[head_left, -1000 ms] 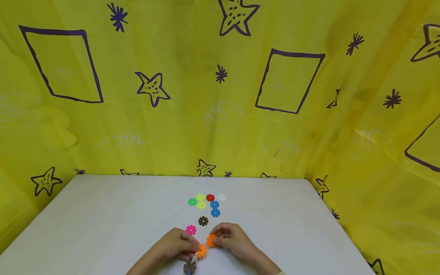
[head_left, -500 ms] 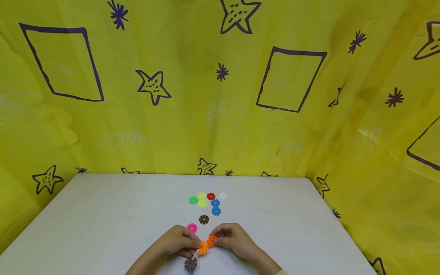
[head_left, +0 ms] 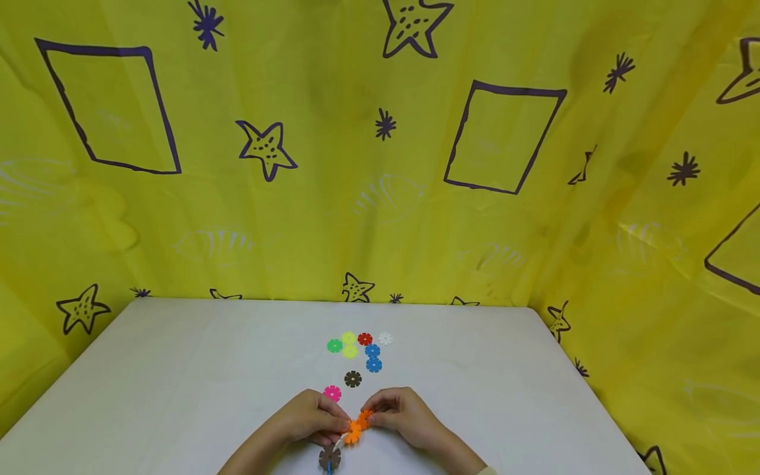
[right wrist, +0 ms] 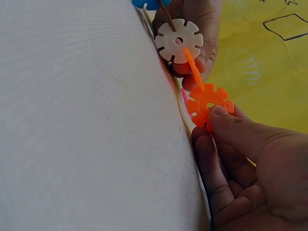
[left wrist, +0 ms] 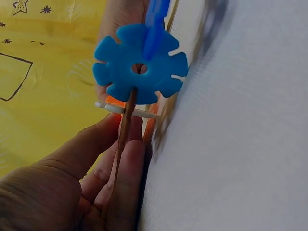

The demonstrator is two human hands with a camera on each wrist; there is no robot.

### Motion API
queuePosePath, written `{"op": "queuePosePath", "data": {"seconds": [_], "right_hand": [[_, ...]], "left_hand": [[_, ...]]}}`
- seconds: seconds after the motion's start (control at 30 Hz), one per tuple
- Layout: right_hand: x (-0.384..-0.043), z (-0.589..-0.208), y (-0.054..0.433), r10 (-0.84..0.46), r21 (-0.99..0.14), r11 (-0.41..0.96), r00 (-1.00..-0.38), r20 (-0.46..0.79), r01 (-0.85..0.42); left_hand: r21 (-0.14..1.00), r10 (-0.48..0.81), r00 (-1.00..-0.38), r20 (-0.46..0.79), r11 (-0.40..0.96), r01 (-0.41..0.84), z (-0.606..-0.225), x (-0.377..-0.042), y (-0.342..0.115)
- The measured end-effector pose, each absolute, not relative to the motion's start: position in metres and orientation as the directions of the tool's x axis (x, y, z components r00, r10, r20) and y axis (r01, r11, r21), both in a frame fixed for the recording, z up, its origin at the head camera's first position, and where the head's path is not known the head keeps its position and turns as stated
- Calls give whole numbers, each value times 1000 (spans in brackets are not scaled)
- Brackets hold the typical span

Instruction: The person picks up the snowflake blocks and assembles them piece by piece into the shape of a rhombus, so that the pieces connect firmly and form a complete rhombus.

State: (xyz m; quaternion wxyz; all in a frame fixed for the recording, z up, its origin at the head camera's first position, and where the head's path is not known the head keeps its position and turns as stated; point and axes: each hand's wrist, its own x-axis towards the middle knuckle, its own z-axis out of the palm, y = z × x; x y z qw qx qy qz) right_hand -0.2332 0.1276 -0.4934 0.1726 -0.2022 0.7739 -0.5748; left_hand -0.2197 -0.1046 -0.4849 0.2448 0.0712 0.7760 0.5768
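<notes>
My left hand pinches a chain of slotted plastic discs at its orange disc. From there the chain runs through a white disc and a brown disc to a blue disc, with another blue piece edge-on beyond it. Between thumb and fingers, my right hand pinches a second orange disc. In the right wrist view its rim meets the first orange disc's edge, the two set crosswise.
Loose discs lie farther back on the white table: pink, brown, green, red, white, two yellow and two blue. A yellow patterned curtain hangs behind the table.
A second ago the two orange discs were apart. My left hand has moved slightly right with the chain, and the discs now meet. My right hand keeps its pinch.
</notes>
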Motion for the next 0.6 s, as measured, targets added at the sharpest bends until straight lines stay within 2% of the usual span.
{"op": "queuePosePath", "data": {"seconds": [0.6], "right_hand": [[-231,-492,126,-506,-953,266,-863,-9,-146]], "left_hand": [[931,382,-876,-294,324,-171,-483,-217,-103]]}}
